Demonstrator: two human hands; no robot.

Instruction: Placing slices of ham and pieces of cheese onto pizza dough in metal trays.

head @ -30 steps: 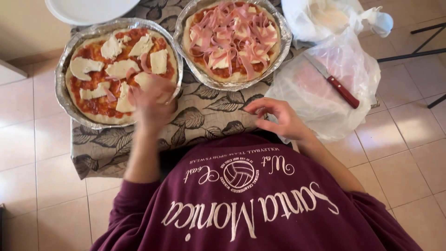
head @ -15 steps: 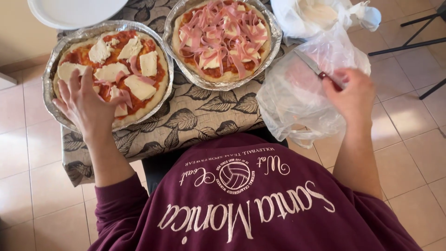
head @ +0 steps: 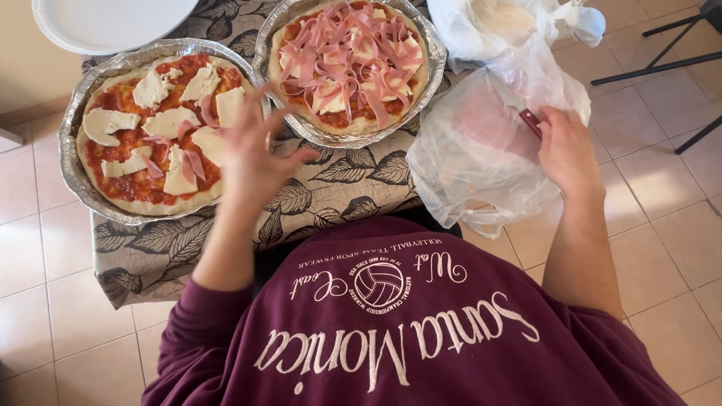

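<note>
Left hand open, fingers spread above near pizza at counter's left edge, right hand clamped on red-handled knife atop plastic bag overhanging right edge; bag could slip off, blade snag plastic.

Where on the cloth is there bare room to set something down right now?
The main bare cloth lies in front of the two foil pans, between the left hand and the plastic bag. A second strip runs under the cheese pizza pan at the near left corner. The far side is crowded: ham pizza pan, white plate, bags.
</note>
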